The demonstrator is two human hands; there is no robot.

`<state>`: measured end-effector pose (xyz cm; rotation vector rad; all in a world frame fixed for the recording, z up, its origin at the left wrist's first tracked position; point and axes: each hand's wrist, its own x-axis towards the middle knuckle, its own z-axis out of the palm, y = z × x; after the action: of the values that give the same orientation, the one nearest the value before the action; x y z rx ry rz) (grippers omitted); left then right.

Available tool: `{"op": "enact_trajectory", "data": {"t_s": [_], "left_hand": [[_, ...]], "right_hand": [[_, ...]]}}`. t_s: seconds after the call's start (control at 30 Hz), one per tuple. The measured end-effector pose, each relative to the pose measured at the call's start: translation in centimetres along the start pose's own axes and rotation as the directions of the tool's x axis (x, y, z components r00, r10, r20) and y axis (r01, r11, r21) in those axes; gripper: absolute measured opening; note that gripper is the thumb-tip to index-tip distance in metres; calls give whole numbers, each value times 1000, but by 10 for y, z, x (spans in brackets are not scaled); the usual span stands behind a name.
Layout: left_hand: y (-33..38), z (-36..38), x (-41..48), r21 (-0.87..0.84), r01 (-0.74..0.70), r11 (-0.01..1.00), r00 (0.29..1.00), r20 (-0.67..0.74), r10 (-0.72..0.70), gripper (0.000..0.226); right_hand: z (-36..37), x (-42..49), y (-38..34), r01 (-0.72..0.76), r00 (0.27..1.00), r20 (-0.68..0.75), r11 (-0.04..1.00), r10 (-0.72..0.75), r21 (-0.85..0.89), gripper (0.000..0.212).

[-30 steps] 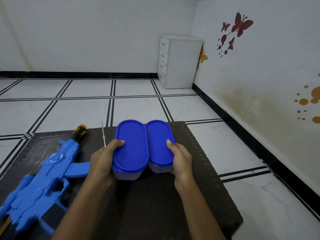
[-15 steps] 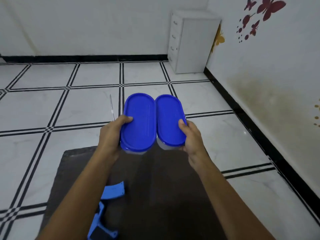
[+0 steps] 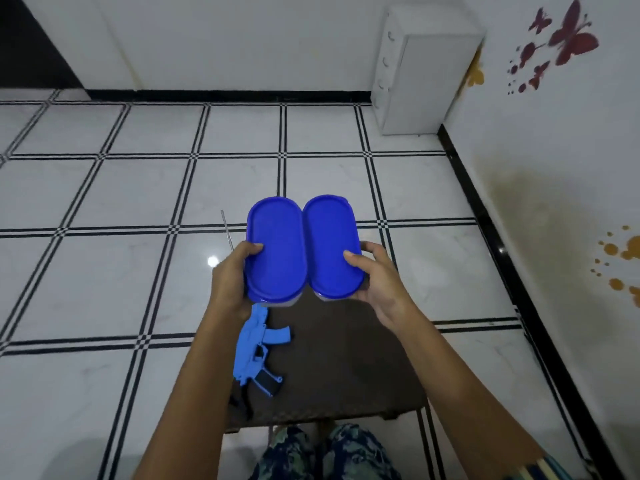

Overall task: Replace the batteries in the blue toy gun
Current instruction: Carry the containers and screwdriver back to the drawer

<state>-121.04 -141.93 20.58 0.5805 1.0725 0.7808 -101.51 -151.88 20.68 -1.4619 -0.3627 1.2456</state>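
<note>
Two oval containers with dark blue lids are held side by side in the air above a dark mat (image 3: 346, 368). My left hand (image 3: 230, 278) grips the left container (image 3: 277, 251), thumb on its lid. A thin metal rod (image 3: 227, 230), the shaft of a screwdriver, sticks up from behind that hand. My right hand (image 3: 382, 278) grips the right container (image 3: 330, 244), thumb on the lid. The blue toy gun (image 3: 258, 348) lies on the mat below my left forearm, which hides part of it. What the containers hold is hidden.
The mat lies on a white tiled floor (image 3: 104, 271) with black grid lines. A white drawer cabinet (image 3: 415, 74) stands in the far right corner. The right wall (image 3: 554, 168) carries butterfly stickers. My patterned trouser legs (image 3: 325, 455) show at the bottom.
Both hands have lifted the two containers off the mat and hold them higher. The camera has risen and tilted down, so the mat and toy gun look smaller and lower.
</note>
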Motion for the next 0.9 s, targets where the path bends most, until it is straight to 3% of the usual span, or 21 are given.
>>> {"op": "enact_trajectory", "data": {"t_s": [0.27, 0.43, 0.63, 0.77, 0.9], "left_hand": [[76, -23, -67, -57, -135, 989, 987, -99, 129, 37], [106, -62, -79, -75, -212, 974, 956, -221, 191, 60], [128, -123, -68, -114, -229, 967, 939, -288, 188, 55], [147, -171, -45, -166, -209, 964, 946, -285, 156, 81], [183, -222, -14, -147, -205, 968, 951, -263, 162, 67]], "right_hand": [[66, -26, -59, 11, 978, 208, 994, 11, -107, 34], [114, -23, -71, 21, 944, 330, 986, 35, -164, 32], [178, -16, -60, -39, 921, 376, 986, 99, -163, 20], [227, 0, -43, -47, 915, 390, 986, 106, -159, 18], [287, 17, -21, -56, 931, 351, 991, 95, -120, 12]]}}
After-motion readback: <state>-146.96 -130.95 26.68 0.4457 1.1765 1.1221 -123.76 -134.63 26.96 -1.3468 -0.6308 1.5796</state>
